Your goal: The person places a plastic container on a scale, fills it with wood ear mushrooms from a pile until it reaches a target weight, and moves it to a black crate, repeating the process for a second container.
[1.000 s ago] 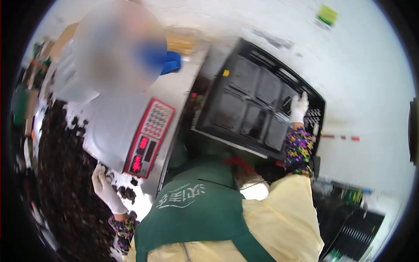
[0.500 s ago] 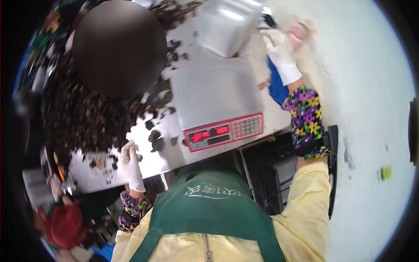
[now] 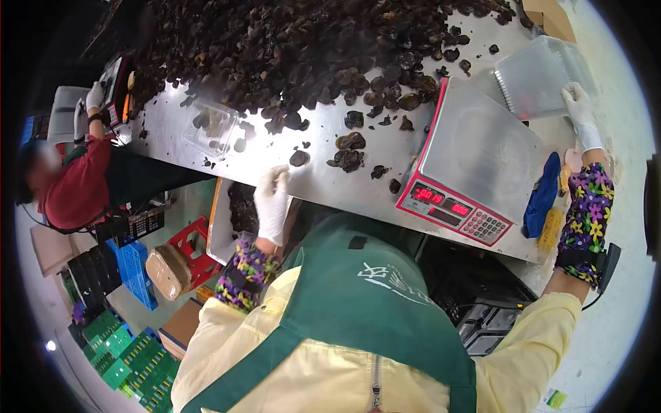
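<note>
My right hand (image 3: 582, 114), in a white glove, grips the near side of the clear plastic containers (image 3: 533, 79), which look stacked, beyond the scale. My left hand (image 3: 272, 204), also gloved in white, is over the table's front edge, its fingers loosely bent and nothing visible in them. Loose dark wood ear mushrooms (image 3: 348, 160) lie on the metal table (image 3: 320, 182) near it. Between my hands stands a red-framed digital scale (image 3: 475, 148) with a bare plate and lit red digits. A clear lidless-looking tray (image 3: 206, 127) lies left of my left hand.
A large heap of wood ear mushrooms (image 3: 289, 55) covers the table's far side. A blue cloth (image 3: 542, 196) and a yellow brush-like thing (image 3: 550, 228) lie right of the scale. A co-worker in a red top (image 3: 79, 182) is at the left. Crates (image 3: 134, 272) stand on the floor.
My view has swung left, showing more of the table and the co-worker. My right hand has come onto the clear containers' side. My left hand has drawn away from the mushroom heap.
</note>
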### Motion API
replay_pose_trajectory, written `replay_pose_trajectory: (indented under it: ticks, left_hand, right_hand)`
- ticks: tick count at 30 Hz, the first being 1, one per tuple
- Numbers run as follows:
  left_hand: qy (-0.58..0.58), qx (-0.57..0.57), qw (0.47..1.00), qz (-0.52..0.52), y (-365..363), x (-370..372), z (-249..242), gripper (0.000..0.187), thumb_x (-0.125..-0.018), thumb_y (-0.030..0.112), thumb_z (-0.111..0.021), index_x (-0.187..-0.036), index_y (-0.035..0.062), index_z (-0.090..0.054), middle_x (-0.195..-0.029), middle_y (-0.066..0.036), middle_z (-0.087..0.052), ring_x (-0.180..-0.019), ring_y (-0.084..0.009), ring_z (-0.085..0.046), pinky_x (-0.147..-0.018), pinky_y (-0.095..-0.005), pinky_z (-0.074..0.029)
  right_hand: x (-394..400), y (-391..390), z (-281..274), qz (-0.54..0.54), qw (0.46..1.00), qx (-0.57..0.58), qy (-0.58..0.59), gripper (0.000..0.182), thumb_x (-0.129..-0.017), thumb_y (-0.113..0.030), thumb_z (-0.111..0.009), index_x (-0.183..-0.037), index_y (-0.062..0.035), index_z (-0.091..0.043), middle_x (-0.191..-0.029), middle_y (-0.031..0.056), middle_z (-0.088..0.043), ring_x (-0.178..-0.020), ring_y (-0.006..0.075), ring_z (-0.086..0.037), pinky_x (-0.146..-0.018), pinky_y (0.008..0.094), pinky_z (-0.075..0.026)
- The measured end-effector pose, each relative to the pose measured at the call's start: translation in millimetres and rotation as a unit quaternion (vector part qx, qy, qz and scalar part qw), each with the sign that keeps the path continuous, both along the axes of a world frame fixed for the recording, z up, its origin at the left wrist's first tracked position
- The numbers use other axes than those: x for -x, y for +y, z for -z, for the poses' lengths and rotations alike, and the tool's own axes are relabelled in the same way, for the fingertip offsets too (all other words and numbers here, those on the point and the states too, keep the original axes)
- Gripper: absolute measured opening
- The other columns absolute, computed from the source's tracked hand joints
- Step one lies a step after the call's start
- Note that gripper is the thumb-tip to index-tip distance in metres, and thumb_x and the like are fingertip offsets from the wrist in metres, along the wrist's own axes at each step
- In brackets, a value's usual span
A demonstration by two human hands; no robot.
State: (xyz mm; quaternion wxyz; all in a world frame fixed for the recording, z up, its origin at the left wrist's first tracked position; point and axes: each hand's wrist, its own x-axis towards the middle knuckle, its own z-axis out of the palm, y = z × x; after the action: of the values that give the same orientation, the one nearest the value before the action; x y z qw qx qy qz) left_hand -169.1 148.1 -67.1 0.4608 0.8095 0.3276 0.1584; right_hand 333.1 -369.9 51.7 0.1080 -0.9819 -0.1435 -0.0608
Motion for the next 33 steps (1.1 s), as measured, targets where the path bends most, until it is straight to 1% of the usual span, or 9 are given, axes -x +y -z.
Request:
replay_pose_trajectory:
  ticks: [3, 9, 13, 16, 21, 23, 27, 31, 33]
  left_hand:
    - [-0.036, -0.068, 0.993, 0.089, -12, -34, 13, 0.017, -0.093, 0.01, -0.065, -0.109, 0.0073, -0.07, -0.1, -0.01, -0.071, -0.086, -0.0224, -0.067, -0.079, -0.0322, -0.052]
    - [0.012, -0.178, 0.959, 0.221, -28, -96, 20, 0.023, -0.089, 0.016, -0.069, -0.11, 0.0065, -0.068, -0.094, -0.012, -0.066, -0.085, -0.0283, -0.065, -0.079, -0.0383, -0.052]
    - [0.043, -0.236, 0.932, 0.273, -28, -115, 34, 0.024, -0.083, 0.019, -0.072, -0.103, 0.0073, -0.068, -0.094, -0.015, -0.062, -0.088, -0.0329, -0.062, -0.08, -0.0411, -0.051]
    - [-0.03, 0.0, 0.976, 0.218, -14, -109, 23, 0.011, -0.088, 0.015, -0.068, -0.092, 0.0062, -0.064, -0.103, -0.013, -0.066, -0.096, -0.0262, -0.064, -0.082, -0.0394, -0.051]
    - [-0.121, 0.467, 0.865, 0.138, 15, -82, 8, 0.007, -0.095, 0.008, -0.059, -0.089, 0.007, -0.057, -0.107, -0.01, -0.067, -0.099, -0.0186, -0.063, -0.078, -0.033, -0.053]
    - [-0.125, 0.475, 0.861, 0.13, 14, -79, 18, 0.003, -0.096, 0.005, -0.059, -0.099, 0.0069, -0.058, -0.102, -0.008, -0.067, -0.093, -0.0151, -0.062, -0.072, -0.0275, -0.051]
    - [-0.118, 0.507, 0.844, 0.133, -1, -85, 26, 0.019, -0.095, 0.001, -0.062, -0.113, 0.0066, -0.063, -0.096, -0.004, -0.067, -0.082, -0.0111, -0.061, -0.066, -0.0236, -0.049]
    - [0.018, 0.287, 0.949, 0.131, -12, -95, 33, 0.013, -0.091, 0.004, -0.068, -0.104, 0.0054, -0.068, -0.089, -0.002, -0.067, -0.083, -0.0126, -0.062, -0.068, -0.0265, -0.049]
    - [-0.092, -0.106, 0.951, 0.276, -11, -98, 45, 0.021, -0.088, 0.007, -0.071, -0.108, 0.0025, -0.067, -0.094, -0.011, -0.069, -0.079, -0.024, -0.064, -0.07, -0.032, -0.052]
  right_hand:
    - [-9, -21, 22, -0.09, 0.99, 0.011, -0.112, 0.032, -0.093, -0.033, -0.063, -0.107, -0.0042, -0.065, -0.091, 0.0149, -0.067, -0.089, 0.0273, -0.064, -0.084, 0.038, -0.048]
    - [-12, -9, -3, 0.027, 0.996, 0.045, 0.076, 0.037, -0.096, -0.035, -0.06, -0.111, -0.0014, -0.066, -0.106, 0.0146, -0.072, -0.104, 0.0292, -0.067, -0.091, 0.0396, -0.047]
    - [-11, -24, -21, 0.06, 0.997, 0.039, 0.018, 0.041, -0.097, -0.039, -0.055, -0.116, -0.0046, -0.067, -0.115, 0.015, -0.071, -0.112, 0.0304, -0.065, -0.094, 0.039, -0.047]
    - [40, -16, -66, 0.139, 0.967, -0.104, -0.188, 0.045, -0.1, -0.044, -0.05, -0.119, -0.0081, -0.069, -0.116, 0.0151, -0.071, -0.112, 0.0299, -0.065, -0.096, 0.0362, -0.046]
    - [228, 80, -67, 0.156, 0.933, -0.226, -0.232, 0.025, -0.1, -0.024, -0.059, -0.11, -0.0053, -0.07, -0.1, 0.0111, -0.073, -0.091, 0.0281, -0.068, -0.086, 0.0368, -0.049]
    - [274, 100, -38, -0.079, 0.919, -0.139, -0.361, 0.014, -0.093, -0.013, -0.067, -0.105, -0.0071, -0.072, -0.089, 0.006, -0.072, -0.079, 0.0259, -0.066, -0.079, 0.0358, -0.049]
    - [359, 117, 37, -0.046, 0.959, 0.048, -0.276, 0.015, -0.087, -0.017, -0.073, -0.102, -0.0181, -0.073, -0.084, -0.001, -0.066, -0.082, 0.0193, -0.063, -0.101, 0.0436, -0.041]
    - [385, 140, 67, -0.01, 0.985, 0.041, -0.166, 0.031, -0.083, -0.022, -0.074, -0.114, -0.0232, -0.07, -0.096, -0.0031, -0.065, -0.095, 0.0189, -0.061, -0.11, 0.0518, -0.031]
    - [389, 152, 68, 0.032, 0.988, 0.07, -0.133, 0.046, -0.081, -0.028, -0.076, -0.126, -0.024, -0.064, -0.112, -0.0013, -0.063, -0.108, 0.0208, -0.057, -0.111, 0.0525, -0.03]
